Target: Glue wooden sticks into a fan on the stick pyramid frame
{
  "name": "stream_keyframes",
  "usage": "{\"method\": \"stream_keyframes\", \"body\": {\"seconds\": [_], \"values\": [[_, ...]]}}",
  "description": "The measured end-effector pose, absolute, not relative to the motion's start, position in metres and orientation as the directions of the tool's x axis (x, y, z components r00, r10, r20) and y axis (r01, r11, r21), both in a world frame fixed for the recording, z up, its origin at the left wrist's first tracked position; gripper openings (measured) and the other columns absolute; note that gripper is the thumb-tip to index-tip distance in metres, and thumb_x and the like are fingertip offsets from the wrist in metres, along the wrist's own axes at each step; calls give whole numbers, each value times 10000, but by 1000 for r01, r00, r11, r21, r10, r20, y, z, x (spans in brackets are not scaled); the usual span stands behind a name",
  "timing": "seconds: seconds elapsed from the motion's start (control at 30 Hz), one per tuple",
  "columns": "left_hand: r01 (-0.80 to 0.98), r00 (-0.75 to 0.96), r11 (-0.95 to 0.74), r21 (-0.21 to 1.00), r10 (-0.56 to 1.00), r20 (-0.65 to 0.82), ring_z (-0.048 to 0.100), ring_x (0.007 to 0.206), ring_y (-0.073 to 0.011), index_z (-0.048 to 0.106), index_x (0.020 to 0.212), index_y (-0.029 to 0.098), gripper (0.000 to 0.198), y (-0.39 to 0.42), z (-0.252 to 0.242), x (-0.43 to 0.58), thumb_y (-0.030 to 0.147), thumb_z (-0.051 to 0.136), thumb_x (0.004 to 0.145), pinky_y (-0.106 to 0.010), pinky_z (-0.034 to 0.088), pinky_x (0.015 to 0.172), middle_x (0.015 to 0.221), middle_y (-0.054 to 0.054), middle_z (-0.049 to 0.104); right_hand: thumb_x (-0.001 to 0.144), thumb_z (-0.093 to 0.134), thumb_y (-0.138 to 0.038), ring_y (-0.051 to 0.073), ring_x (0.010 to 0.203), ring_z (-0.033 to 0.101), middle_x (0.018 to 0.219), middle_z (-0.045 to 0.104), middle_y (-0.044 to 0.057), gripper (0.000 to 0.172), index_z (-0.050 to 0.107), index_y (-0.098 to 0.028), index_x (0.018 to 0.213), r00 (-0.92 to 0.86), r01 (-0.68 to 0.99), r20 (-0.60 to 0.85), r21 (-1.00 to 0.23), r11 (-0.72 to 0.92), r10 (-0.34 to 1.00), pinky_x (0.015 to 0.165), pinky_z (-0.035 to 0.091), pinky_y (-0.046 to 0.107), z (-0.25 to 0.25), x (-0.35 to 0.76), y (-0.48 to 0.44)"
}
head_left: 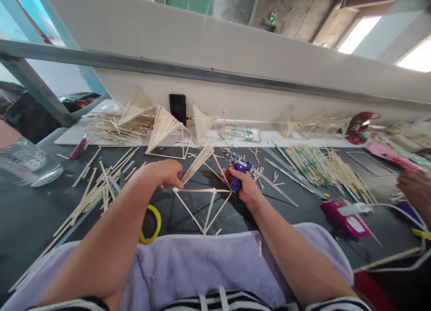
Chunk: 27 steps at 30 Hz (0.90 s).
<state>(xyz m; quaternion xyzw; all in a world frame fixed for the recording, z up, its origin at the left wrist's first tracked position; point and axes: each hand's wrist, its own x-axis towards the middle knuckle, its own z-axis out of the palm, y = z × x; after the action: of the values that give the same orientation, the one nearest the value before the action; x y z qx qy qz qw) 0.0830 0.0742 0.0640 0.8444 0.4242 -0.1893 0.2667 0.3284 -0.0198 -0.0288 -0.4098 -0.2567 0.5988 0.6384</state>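
A small model of pale wooden sticks (213, 191) stands on the dark table in front of me, with a fan of sticks (201, 163) rising from its frame. My left hand (172, 173) is closed at the model's left side, its fingertips pinching the lower end of a stick in the fan. In my right hand (247, 185) is a blue glue gun (240, 168) with a small red light, held at the model's right side. Its nozzle points up and left, away from the frame's lower corners. Yellow-handled scissors (155, 225) lie partly hidden under my left forearm.
Finished-looking stick models (164, 126) and a black phone (178, 108) stand along the back. Loose sticks (90, 198) cover the left side; wrapped stick bundles (310, 165) lie right. A plastic bottle (28, 162) is at far left, a pink device (346, 219) and another person's hand (415, 192) at right.
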Motion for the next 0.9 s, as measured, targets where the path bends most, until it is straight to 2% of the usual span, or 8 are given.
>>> {"method": "stream_keyframes", "body": {"seconds": [0.2, 0.33, 0.47, 0.53, 0.67, 0.77, 0.9], "values": [[827, 551, -483, 288, 596, -584, 581, 513, -169, 610, 738, 162, 206, 76, 60, 83, 350, 586, 655, -249, 410, 518, 504, -10, 581, 662, 732, -256, 167, 768, 672, 832, 714, 17, 196, 635, -190, 819, 149, -547, -152, -836, -46, 977, 676, 548, 269, -30, 329, -19], [799, 594, -509, 321, 583, -555, 587, 542, -176, 617, 784, 168, 289, 79, 62, 78, 432, 564, 679, -257, 409, 530, 576, -23, 614, 667, 729, -259, 166, 771, 673, 833, 715, 18, 210, 626, -197, 840, 135, -557, -141, -830, -42, 981, 681, 548, 273, -31, 329, -19], [721, 691, -617, 315, 678, -252, 615, 763, -206, 617, 881, 190, 374, 73, 66, 86, 516, 550, 711, -274, 422, 658, 854, -61, 666, 684, 719, -246, 163, 777, 672, 836, 713, 24, 211, 615, -194, 860, 128, -560, -123, -828, -30, 984, 674, 548, 267, -31, 330, -19], [736, 662, -625, 259, 745, -85, 606, 867, -233, 601, 929, 183, 390, 65, 66, 97, 521, 530, 747, -291, 423, 712, 941, -83, 652, 680, 722, -241, 166, 780, 673, 838, 713, 24, 211, 614, -192, 855, 124, -562, -125, -826, -33, 984, 678, 549, 269, -31, 330, -19], [795, 554, -581, 174, 812, 182, 595, 932, -250, 534, 1034, 172, 397, 43, 61, 121, 504, 463, 828, -312, 424, 749, 986, -101, 629, 668, 732, -239, 174, 785, 676, 836, 716, 24, 212, 622, -187, 842, 125, -565, -136, -824, -42, 983, 687, 553, 271, -30, 330, -20], [827, 497, -545, 137, 823, 275, 601, 904, -241, 492, 1079, 177, 395, 32, 57, 132, 499, 414, 863, -309, 423, 731, 968, -96, 622, 671, 729, -231, 176, 773, 678, 825, 717, 24, 195, 631, -179, 832, 126, -569, -131, -822, -37, 983, 671, 558, 271, -31, 330, -19], [840, 474, -527, 133, 830, 294, 609, 855, -233, 485, 1069, 186, 394, 30, 52, 136, 506, 341, 890, -305, 419, 695, 932, -85, 625, 664, 735, -231, 178, 771, 681, 830, 719, 26, 201, 635, -177, 829, 124, -576, -138, -817, -42, 983, 671, 560, 273, -32, 330, -18]]}}
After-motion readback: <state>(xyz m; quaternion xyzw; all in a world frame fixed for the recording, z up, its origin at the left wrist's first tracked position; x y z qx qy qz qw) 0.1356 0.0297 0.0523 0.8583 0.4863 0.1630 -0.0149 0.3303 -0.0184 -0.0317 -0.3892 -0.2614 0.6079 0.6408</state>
